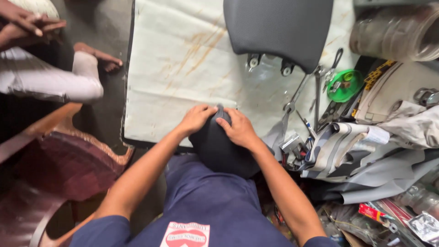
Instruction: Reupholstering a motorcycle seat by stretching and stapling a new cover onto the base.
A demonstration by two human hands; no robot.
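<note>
Both hands are closed over the top of a small black seat pad (219, 151) that stands on the person's lap at the near edge of the white sheet (173, 68). Left hand (197, 118) and right hand (238, 128) have fingers curled down, gripping its upper end, thumbs nearly meeting. In my judgement even pressure from both sides and taut, smoothed covering serve best here. The pad's long axis runs away from the body, narrow end pointing toward the larger seat (279, 27).

dark blue short-sleeved shirt, red and white printed patch on its chest, dark blue trousers, bare forearms
</note>
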